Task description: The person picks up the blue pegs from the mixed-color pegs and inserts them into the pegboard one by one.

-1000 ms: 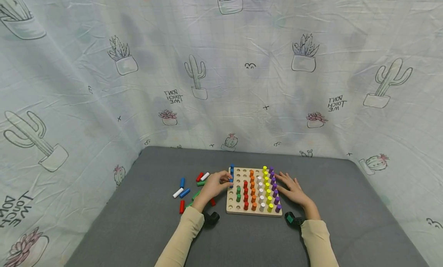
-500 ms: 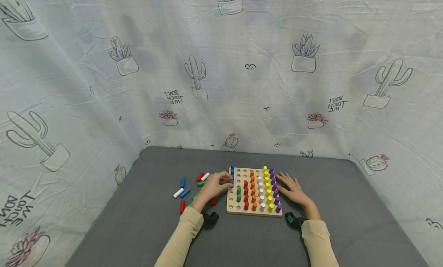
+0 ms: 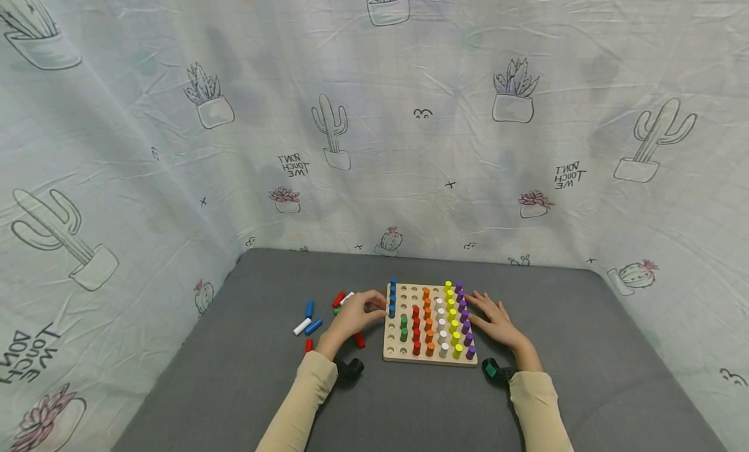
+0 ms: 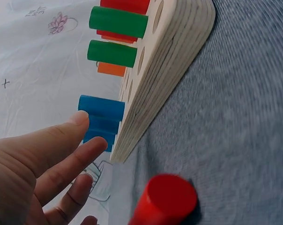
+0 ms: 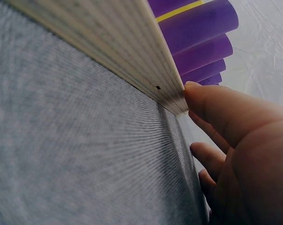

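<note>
A wooden pegboard (image 3: 430, 361) lies on the grey table, bearing columns of coloured pegs. Along its left edge, several blue pegs (image 3: 393, 311) stand in holes. My left hand (image 3: 354, 318) is just left of them, thumb and fingers parted with nothing between. In the left wrist view, the thumb tip overlaps the nearest blue peg (image 4: 103, 107). Two green pegs (image 4: 118, 22) stand farther along. My right hand (image 3: 497, 322) lies at the board's right edge, fingers spread. Its thumb touches the edge near the purple pegs (image 5: 202, 30) in the right wrist view.
Loose pegs lie left of the board, including a blue peg (image 3: 310, 309), a white peg (image 3: 302, 326) and a red peg (image 3: 359, 340) close to the left wrist. My left forearm covers part of this pile. A patterned cloth (image 3: 409, 146) hangs behind the table (image 3: 421, 413).
My left hand has let go of the front blue peg and drawn back slightly to the left, leaving the peg upright in the board. The right hand has stayed in place.
</note>
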The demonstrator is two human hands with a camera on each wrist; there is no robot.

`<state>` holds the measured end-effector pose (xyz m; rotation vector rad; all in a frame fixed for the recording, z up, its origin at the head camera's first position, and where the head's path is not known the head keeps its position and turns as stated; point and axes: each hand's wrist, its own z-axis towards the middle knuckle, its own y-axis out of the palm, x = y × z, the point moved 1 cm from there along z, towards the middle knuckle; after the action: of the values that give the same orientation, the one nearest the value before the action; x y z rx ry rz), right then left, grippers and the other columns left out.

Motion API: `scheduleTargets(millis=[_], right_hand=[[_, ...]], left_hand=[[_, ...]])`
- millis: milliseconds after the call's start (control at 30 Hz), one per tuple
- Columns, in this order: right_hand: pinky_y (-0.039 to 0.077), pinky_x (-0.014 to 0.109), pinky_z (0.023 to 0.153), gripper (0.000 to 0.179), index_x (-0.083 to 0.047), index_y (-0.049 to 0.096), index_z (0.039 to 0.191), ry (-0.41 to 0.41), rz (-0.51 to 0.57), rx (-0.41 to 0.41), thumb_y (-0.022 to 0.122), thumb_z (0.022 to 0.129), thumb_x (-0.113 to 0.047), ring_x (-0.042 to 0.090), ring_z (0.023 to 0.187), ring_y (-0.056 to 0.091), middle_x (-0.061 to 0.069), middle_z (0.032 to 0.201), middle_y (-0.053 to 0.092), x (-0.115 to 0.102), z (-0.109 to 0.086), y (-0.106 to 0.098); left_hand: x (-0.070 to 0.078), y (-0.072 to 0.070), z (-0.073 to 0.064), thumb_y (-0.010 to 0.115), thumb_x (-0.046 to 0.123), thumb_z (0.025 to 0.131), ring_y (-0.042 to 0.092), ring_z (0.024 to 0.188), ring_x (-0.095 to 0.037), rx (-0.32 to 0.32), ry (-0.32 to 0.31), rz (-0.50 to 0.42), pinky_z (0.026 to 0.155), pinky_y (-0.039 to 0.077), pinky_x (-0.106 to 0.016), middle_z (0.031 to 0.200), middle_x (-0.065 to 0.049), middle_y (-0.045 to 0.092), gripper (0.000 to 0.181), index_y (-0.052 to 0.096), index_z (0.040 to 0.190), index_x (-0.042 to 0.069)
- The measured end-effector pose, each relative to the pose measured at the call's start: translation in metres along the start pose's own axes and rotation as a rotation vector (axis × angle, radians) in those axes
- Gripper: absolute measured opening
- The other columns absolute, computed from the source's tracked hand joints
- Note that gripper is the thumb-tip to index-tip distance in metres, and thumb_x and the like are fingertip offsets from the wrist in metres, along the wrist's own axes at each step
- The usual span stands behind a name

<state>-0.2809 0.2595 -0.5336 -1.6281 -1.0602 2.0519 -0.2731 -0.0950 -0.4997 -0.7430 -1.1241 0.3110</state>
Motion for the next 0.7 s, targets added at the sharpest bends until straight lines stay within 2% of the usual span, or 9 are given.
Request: scheduleTargets(millis=[367, 700], right_hand=[[-0.007, 0.062, 0.106, 0.056, -0.009, 0.037, 0.142, -0.009, 0.000, 0.006, 0.053, 0.094, -0.034, 0.047, 0.138, 0.006, 0.025, 0.149, 0.021, 0.001, 0.001, 0.000], [-0.008, 0.063, 0.106, 0.056, -0.008, 0.038, 0.142, -0.012, 0.008, 0.004, 0.052, 0.094, -0.033, 0.047, 0.137, 0.005, 0.026, 0.149, 0.021, 0.001, 0.000, 0.000]], left_hand=[[-0.002, -0.012, -0.008, 0.068, 0.022, 0.085, 0.060, 0.088, -0.015, -0.005, -0.011, 0.051, 0.078, 0.049, -0.033, 0.099, 0.002, 0.065, 0.020, 0.065, 0.102, 0.013], [-0.011, -0.021, -0.014, 0.069, 0.023, 0.083, 0.057, 0.080, -0.012, 0.022, 0.004, 0.129, 0.073, 0.046, -0.031, 0.096, 0.005, 0.067, 0.019, 0.067, 0.101, 0.015]])
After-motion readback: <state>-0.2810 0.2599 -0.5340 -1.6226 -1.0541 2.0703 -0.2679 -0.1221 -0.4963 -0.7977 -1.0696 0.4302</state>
